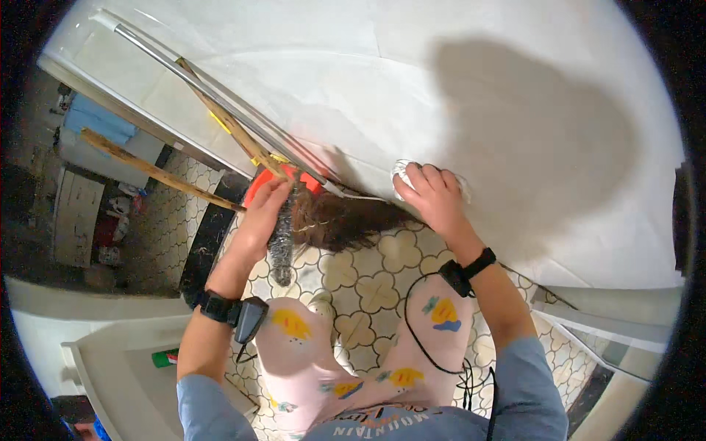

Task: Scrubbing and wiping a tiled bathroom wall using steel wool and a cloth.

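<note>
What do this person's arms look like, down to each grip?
Short blue-grey sleeves. The left wrist has a black strap with a boxy dark device; the right wrist wears a similar black band. Thin black cables show near both. The left grip and right grip wear no gloves.

The only lettering (379, 424) I can read stands on the front of my blue-grey shirt (460, 425), at the lower edge of my view: a curved row of white capitals, with another row (looser, part orange) just above it. Any marks on the green container (163, 358) at left are too small to read.
</note>
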Demonstrator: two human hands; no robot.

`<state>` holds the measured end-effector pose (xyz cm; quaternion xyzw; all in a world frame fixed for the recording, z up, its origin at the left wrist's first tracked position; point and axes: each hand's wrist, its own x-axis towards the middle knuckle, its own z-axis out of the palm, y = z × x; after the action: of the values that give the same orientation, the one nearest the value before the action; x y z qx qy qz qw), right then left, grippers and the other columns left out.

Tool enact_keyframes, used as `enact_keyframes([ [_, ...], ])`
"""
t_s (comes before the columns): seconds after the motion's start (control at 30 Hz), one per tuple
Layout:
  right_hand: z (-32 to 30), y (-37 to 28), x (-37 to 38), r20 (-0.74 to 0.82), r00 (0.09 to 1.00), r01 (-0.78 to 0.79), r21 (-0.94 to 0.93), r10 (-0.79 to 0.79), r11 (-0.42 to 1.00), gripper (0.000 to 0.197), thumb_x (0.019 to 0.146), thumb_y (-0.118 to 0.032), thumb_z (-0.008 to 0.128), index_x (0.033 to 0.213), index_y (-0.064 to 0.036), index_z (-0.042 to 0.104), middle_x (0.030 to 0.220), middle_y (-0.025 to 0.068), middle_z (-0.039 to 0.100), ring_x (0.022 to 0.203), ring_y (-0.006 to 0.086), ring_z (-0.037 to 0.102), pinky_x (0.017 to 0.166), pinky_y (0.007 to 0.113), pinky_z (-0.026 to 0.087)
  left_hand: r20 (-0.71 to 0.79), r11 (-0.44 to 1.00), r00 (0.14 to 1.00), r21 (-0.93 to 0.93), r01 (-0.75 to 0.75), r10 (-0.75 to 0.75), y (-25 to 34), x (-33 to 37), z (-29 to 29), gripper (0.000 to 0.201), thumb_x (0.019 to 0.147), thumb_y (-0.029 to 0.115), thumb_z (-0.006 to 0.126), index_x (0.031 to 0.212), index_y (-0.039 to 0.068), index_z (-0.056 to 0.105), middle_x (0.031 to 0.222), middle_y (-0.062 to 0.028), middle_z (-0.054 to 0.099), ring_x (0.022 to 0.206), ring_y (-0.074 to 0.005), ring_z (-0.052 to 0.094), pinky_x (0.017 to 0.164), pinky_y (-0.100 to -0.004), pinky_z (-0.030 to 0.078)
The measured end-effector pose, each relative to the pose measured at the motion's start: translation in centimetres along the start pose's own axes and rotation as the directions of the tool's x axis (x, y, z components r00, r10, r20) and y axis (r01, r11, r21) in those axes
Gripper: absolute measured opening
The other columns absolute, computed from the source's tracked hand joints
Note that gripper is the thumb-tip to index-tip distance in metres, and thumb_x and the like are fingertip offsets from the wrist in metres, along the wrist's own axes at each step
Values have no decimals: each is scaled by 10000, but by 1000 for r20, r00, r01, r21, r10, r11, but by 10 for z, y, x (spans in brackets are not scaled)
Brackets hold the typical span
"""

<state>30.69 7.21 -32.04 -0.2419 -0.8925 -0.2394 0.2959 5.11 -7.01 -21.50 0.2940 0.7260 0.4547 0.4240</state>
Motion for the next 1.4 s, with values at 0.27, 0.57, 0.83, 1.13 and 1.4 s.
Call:
enact_keyframes([
  [0.27, 7, 0, -1, -52, 999, 10, -61, -13, 998, 277, 746, -270, 555, 1022, -261, 571, 1046, -42, 552, 961, 151, 517, 823, 335, 423, 210, 919, 961, 312, -241, 180, -40, 74, 21, 410, 909, 307, 579, 1162, -14, 535, 1047, -102, 597, 1002, -168, 550, 864, -294, 439],
  [0.57, -4, -11, -51, 186, 980, 37, 211, -77, 977, 401, 703, -105, 573, 1067, -272, 568, 1094, 4, 530, 992, 227, 495, 851, 400, 386, 349, 452, 544, 314, -835, 763, -74, 83, 84, 296, 817, 95, 640, 1092, 21, 559, 1002, -147, 569, 942, -311, 547, 838, -356, 432],
  [0.83, -24, -73, -89, 428, 894, -274, 287, 133, 918, 546, 613, 4, 606, 1096, -248, 574, 1121, 46, 521, 1005, 278, 478, 838, 413, 375, 189, 159, 204, 230, -960, 960, -83, 102, 107, 353, 760, 16, 665, 1102, 32, 582, 997, -147, 579, 930, -324, 549, 801, -378, 451],
  [1.13, -43, -121, -119, 517, 841, -405, 413, 156, 816, 620, 551, 2, 685, 1115, -235, 591, 1112, 56, 516, 1010, 282, 467, 803, 406, 361, 70, -219, -208, 353, -909, 976, -19, 116, 127, 356, 739, 62, 680, 1089, 122, 649, 912, -31, 577, 755, -225, 546, 646, -329, 446],
  [1.4, -46, -142, -92, 623, 782, -398, 471, 23, 787, 654, 562, -13, 710, 1153, -246, 553, 1123, 62, 505, 1035, 282, 470, 835, 395, 367, 391, -443, -233, 630, -637, 891, -101, 137, 149, 323, 759, 190, 608, 1081, 201, 635, 907, 20, 556, 775, -161, 512, 656, -319, 419],
])
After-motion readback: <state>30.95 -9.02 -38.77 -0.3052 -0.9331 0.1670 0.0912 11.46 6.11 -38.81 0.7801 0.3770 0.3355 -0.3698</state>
